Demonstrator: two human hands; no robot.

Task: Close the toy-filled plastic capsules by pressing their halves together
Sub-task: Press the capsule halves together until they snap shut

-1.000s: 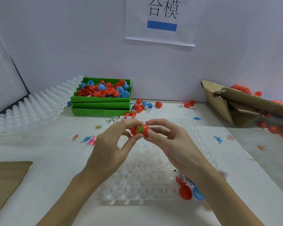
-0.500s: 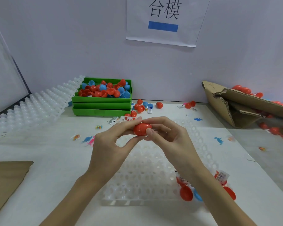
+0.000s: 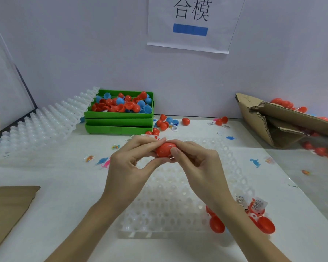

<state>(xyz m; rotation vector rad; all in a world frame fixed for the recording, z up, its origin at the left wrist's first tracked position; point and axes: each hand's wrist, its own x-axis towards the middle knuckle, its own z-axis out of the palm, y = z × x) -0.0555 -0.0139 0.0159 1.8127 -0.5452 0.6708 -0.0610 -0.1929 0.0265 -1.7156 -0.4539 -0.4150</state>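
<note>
A red plastic capsule [image 3: 164,149] lies sideways between both hands above the clear plastic tray [image 3: 180,207]. My left hand [image 3: 130,163] pinches its left end with thumb and fingers. My right hand [image 3: 194,161] pinches its right end, thumb on the front. The two halves look joined, and no toy shows inside. Open red capsule halves [image 3: 217,225] with small packets lie at the tray's right front corner, partly behind my right forearm.
A stack of green bins [image 3: 119,118] holding red and blue halves stands at the back. White trays [image 3: 40,125] lean at the left. A torn cardboard box [image 3: 284,121] sits at the right. Loose halves [image 3: 166,123] and small toy dinosaurs [image 3: 255,162] lie scattered.
A green toy showed between the two red halves a second ago. The halves have since come together and the toy is hidden. Both hands stayed in place.
</note>
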